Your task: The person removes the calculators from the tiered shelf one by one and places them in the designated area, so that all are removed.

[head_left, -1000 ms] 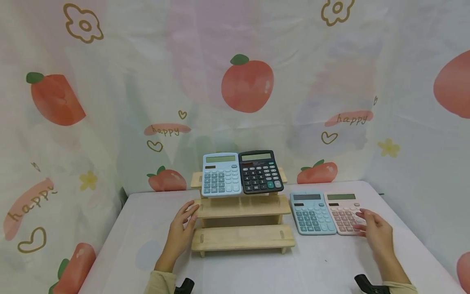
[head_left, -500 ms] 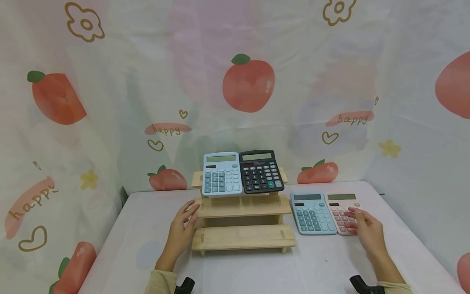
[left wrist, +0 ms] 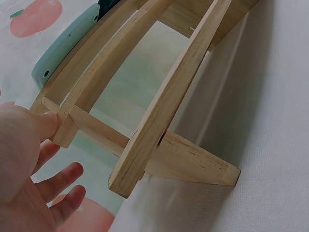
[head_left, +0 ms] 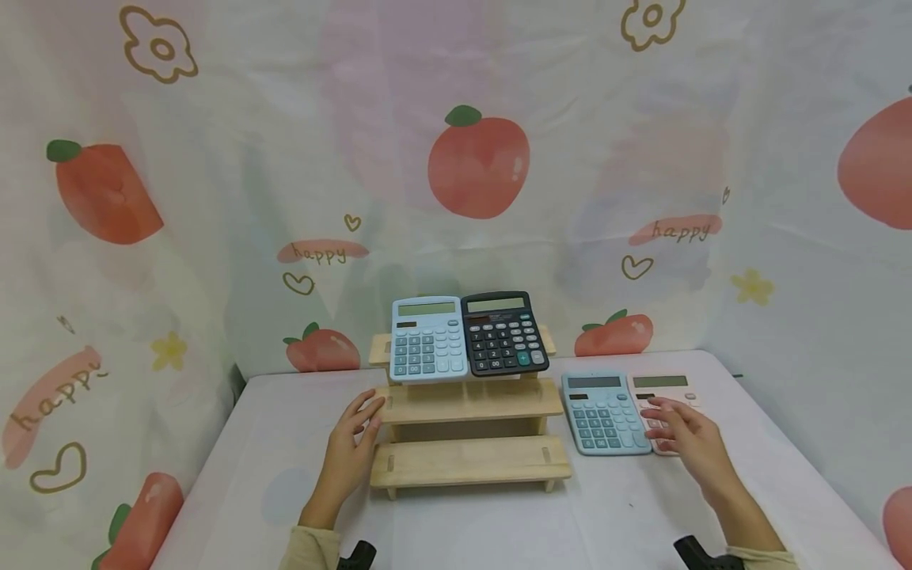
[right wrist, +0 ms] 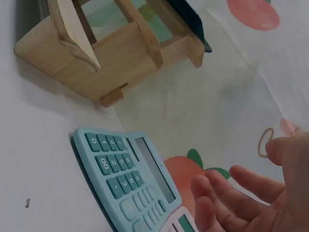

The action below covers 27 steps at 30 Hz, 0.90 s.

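Observation:
My left hand (head_left: 349, 451) holds the left end of the middle board of a three-tier wooden display stand (head_left: 470, 463); thumb and index finger meet the board's end, the other fingers spread loose in the left wrist view. On the top tier lean a pale blue calculator (head_left: 427, 340) and a black calculator (head_left: 502, 340), side by side. To the right on the table lie a light blue calculator (head_left: 606, 419) and a pale pink calculator (head_left: 663, 382). My right hand (head_left: 694, 447) is over the pink one, covering many of its keys, with relaxed fingers and nothing in them.
A white-covered table (head_left: 463, 530) bears the stand and calculators. Behind it hangs a printed cloth backdrop (head_left: 570, 158) with fruit, hearts and flowers. The stand's two lower boards carry nothing. A small dark speck (right wrist: 27, 203) shows on the tabletop.
My right hand has moved left across the pink calculator, its fingertips now near the edge of the light blue one. The left hand stays on the stand, and the calculators have not moved.

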### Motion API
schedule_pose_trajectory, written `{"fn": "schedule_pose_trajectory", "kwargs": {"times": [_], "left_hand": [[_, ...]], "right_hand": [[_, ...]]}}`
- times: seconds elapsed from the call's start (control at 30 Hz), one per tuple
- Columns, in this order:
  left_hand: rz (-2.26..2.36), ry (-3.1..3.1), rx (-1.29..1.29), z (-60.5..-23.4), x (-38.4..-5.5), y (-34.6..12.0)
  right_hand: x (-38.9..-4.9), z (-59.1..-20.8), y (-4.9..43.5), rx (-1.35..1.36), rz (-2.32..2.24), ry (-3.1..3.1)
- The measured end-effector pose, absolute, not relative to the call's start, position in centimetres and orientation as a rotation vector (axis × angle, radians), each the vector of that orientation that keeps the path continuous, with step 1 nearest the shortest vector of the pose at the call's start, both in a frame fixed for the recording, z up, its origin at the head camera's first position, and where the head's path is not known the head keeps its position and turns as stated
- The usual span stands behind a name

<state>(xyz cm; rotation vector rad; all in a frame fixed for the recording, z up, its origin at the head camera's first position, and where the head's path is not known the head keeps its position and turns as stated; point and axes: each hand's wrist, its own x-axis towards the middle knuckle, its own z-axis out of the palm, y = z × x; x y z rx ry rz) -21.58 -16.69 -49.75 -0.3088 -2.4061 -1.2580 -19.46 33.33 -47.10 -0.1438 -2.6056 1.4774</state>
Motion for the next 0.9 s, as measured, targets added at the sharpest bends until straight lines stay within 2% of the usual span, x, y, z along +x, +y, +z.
{"fn": "schedule_pose_trajectory", "kwargs": {"times": [0.47, 0.9], "left_hand": [[-1.231, -2.416, -0.287, -49.6, -21.3, -17.2], [-1.257, -2.408, -0.304, -50.0, -21.7, -16.7]], "right_hand": [[-19.3, -45.9, 29.8, 0.024, 1.598, -2.569], [-19.6, -46.6, 28.1, 0.069, 1.673, -2.581]]}}
